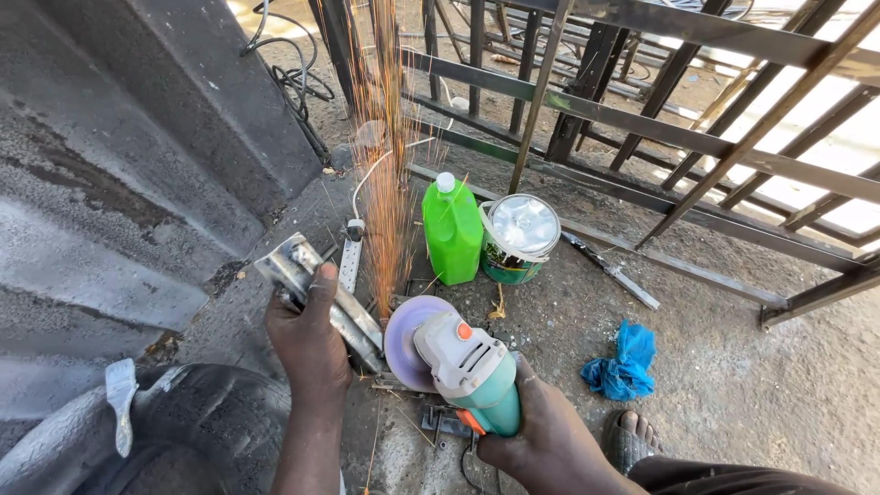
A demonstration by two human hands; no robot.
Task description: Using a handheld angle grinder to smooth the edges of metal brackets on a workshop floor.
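Left hand [307, 335]: reaches forward from lower centre, forearm nearly vertical in view, grip clamped around a bent metal bracket [316, 293], thumb laid over its top edge. Bracket held tilted, its long flat leg running down to the right toward the disc.

Right hand [550, 440]: comes in from lower right, grip closed around the rear body of a teal-and-grey angle grinder [467, 367]. Grinder's purple disc [408, 335] faces left and meets the bracket's lower end. Orange sparks [390, 156] stream straight up from the contact point.

On the concrete floor [733, 385] just beyond: green plastic bottle [452, 229] touching a tin can [518, 238]. Blue rag [623, 362] to the right, near a sandalled foot [628, 435]. Dark steel gate frame [697, 156] lies behind.
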